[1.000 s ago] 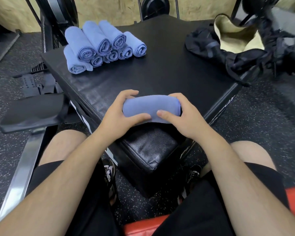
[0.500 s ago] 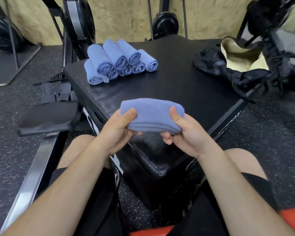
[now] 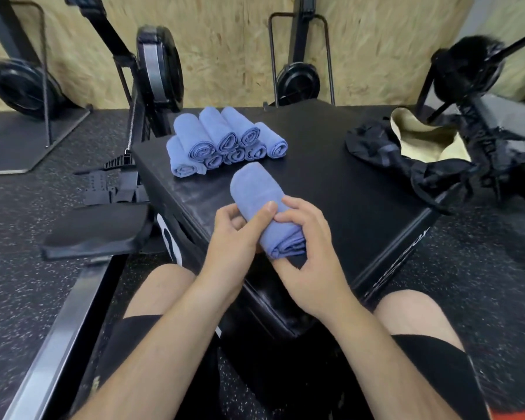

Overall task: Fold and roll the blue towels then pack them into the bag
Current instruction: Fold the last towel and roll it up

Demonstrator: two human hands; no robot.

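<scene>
Both hands grip one rolled blue towel (image 3: 259, 201) held just above the near part of the black box (image 3: 331, 189). The left hand (image 3: 234, 237) curls round its side with the thumb laid across the top, and the right hand (image 3: 312, 262) wraps its near end, where the layered edges show. A stack of rolled towels (image 3: 222, 142) lies in two layers at the box's far left corner. The black bag (image 3: 373, 150) slumps at the box's right corner, mouth open, cream lining showing inside.

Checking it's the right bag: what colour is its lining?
Pale cream lining inside the black bag, seen in the head view.
</scene>
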